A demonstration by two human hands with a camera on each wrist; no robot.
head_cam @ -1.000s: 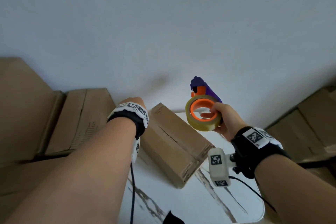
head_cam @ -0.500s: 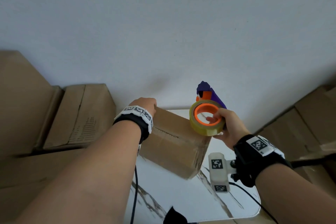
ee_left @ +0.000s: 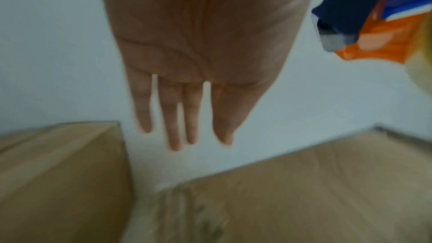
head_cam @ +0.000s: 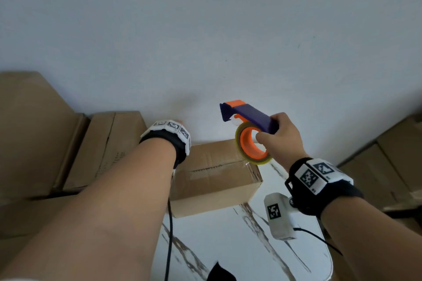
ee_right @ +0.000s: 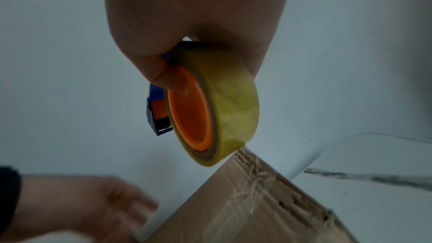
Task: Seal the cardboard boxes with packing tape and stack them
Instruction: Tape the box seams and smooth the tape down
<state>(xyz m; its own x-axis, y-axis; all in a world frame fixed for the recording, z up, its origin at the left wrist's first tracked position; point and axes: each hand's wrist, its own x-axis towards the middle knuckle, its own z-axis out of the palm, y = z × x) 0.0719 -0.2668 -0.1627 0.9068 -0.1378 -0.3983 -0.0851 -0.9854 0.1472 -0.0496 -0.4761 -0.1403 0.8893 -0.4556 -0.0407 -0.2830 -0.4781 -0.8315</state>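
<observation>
In the last second the box [head_cam: 214, 178] has turned square-on upon the table [head_cam: 239, 246], the left hand [ee_left: 198, 62] lifting off with straight fingers, while the right hand [head_cam: 279, 137], gripping the dispenser [head_cam: 249, 114], tips it over the box's right end, likely ready to tape.

My forearms are bare, no sleeves. Around my left wrist [head_cam: 167, 138] sits a black band topped by a white strip printed with black square code markers, and a thin black cable [head_cam: 169, 235] hangs from beneath it. My right wrist [head_cam: 319, 183] wears the same black band with white marker patches. A white box-shaped camera unit [head_cam: 279, 215] carrying another black code sticks out beside it, trailing a black cable.
</observation>
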